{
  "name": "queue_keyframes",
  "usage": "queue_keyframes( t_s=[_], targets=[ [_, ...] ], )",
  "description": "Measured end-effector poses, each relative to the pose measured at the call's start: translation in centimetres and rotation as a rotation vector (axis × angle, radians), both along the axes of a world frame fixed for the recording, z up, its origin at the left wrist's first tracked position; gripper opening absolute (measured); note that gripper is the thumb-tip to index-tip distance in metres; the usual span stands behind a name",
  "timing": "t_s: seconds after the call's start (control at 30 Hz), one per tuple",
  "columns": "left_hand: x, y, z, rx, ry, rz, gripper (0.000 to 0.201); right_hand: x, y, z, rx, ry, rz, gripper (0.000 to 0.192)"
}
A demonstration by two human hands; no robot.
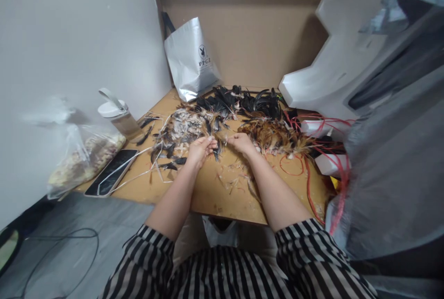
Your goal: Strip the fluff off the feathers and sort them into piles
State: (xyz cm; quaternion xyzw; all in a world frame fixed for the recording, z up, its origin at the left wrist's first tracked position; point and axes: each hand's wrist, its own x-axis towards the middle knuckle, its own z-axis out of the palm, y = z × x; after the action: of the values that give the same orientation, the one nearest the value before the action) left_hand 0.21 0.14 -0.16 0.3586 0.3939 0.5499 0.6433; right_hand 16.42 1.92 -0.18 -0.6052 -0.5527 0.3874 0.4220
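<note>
My left hand point(200, 149) and my right hand point(241, 143) meet over the wooden table point(208, 197), fingers pinched on a small bunch of feathers point(218, 144) held between them. Just beyond the left hand lies a pile of pale speckled feathers point(183, 127). A heap of black feathers point(239, 101) spreads behind it. Brown-orange feathers point(274, 134) lie right of my right hand. Feather scraps point(234, 181) litter the table between my forearms.
A phone point(111, 171) with a white cable across it lies at the table's left edge, beside a clear bag point(81, 160) and a white-lidded bottle point(120, 116). A silver shopping bag point(190, 60) leans on the cardboard back wall. Red cords point(312, 160) and white foam blocks point(333, 86) crowd the right.
</note>
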Motion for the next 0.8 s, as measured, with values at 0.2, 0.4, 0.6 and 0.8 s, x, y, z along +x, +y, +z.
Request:
queue_keyframes(
  t_s=[0.2, 0.4, 0.6, 0.8],
  targets=[
    [-0.1, -0.2, 0.0, -0.015, 0.002, -0.102, 0.018, -0.9, -0.4, 0.8, 0.061, 0.238, -0.027, 0.020],
    [-0.3, -0.2, -0.1, -0.045, -0.041, -0.170, 0.013, -1.6, -0.6, 0.9, 0.129, 0.322, 0.079, 0.018],
    [-0.3, -0.1, -0.4, -0.029, -0.061, -0.227, 0.012, -2.4, -1.1, 1.3, 0.169, 0.320, 0.099, 0.014],
    [-0.3, -0.1, -0.1, -0.020, -0.087, -0.205, 0.011, -2.4, -1.3, 1.4, 0.120, 0.336, 0.167, 0.016]
  ],
)
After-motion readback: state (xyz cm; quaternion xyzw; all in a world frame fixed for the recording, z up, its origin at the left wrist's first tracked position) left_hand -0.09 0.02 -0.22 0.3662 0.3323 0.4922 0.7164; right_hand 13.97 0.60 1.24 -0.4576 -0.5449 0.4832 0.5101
